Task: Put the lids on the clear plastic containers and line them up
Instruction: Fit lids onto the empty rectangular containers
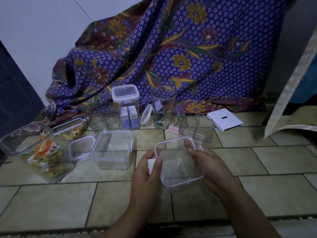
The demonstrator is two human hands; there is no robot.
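A square clear container with its white-rimmed lid [178, 162] on top is held low over the tiled floor, between my left hand [147, 170] on its left edge and my right hand [209, 167] on its right edge. Another square container [112, 149] stands to the left with a lid on it, and a loose lid [80, 148] lies beside that. A tall lidded container [126, 107] holds small boxes. Further along are a round clear jar [163, 107], a white ring lid [145, 115] and an open container [197, 129].
At left lies a tilted container of colourful wrappers [41, 152], with a flat lidded box [68, 128] behind it. A patterned purple cloth [171, 48] hangs behind. A white flat box [224, 121] and a pink binder clip [173, 129] lie on the tiles.
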